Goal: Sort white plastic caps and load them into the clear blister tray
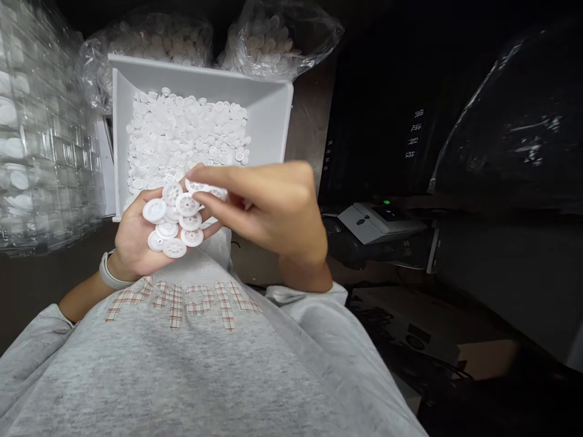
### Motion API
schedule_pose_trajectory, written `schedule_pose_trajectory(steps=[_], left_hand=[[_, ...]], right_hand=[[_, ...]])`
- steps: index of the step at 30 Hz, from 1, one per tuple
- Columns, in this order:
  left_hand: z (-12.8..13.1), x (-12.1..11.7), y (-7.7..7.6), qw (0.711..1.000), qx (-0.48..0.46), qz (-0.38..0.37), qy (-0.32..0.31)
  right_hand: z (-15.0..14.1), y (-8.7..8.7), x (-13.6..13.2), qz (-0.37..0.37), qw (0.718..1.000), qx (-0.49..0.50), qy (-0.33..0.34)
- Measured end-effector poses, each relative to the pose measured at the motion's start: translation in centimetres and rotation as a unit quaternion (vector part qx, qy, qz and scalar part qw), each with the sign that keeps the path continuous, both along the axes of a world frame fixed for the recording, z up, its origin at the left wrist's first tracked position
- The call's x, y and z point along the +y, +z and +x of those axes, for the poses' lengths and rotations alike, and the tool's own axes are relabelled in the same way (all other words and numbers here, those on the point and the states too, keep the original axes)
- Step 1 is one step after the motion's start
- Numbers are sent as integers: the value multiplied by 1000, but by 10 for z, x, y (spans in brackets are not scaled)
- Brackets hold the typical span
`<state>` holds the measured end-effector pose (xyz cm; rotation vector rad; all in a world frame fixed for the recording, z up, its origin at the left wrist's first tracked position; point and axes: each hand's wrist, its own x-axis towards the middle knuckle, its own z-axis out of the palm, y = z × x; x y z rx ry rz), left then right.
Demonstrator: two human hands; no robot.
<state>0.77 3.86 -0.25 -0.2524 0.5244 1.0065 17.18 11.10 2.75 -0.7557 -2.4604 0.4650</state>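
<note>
My left hand (136, 237) is cupped palm up just above my chest, with several small white plastic wheels (175, 221) piled in it. My right hand (268, 206) reaches across from the right, and its fingertips pinch at one or two of the white wheels (203, 187) at the top of that pile. A white square tray (273, 109) full of the same white wheels lies just beyond both hands.
Two clear bags of white parts (268, 42) sit behind the tray. Stacked clear blister trays (40, 139) stand at the left. A small grey device with a green light (382, 215) sits at the right, amid dark bags. A white band is on my left wrist.
</note>
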Motion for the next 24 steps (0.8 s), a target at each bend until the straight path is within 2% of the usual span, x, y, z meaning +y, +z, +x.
schedule_pose_trajectory(steps=[1,4,6,8,11,14,16,18,21,24], left_hand=[[0,0,-2,1000,-4,-3,-5],[1,-1,-7,1000,-11,-16,-12],[2,-2,-10,1000,-9,-20,-4],[3,-2,-11,1000,-6,-24,8],[2,-2,-12,999,-1,-25,37],[-1,-3,-13,997,11,-24,78],[-4,-3,-13,995,21,-10,101],[-5,-2,-13,993,29,8,114],[-5,-1,-13,993,45,15,112],[-3,-1,-13,993,57,3,105]], right_hand=[[-2,2,11,-36,998,-35,43],[-12,-7,39,-64,980,-107,153],[-21,-15,51,-68,982,-94,151],[-30,-16,56,-94,979,-93,152],[-34,0,55,-199,956,-134,168],[-23,15,45,-313,943,-58,96],[-11,12,31,-363,931,27,43],[-1,-1,13,-404,911,87,9],[7,-29,-9,-474,872,112,-48],[6,-47,-21,-502,850,131,-90]])
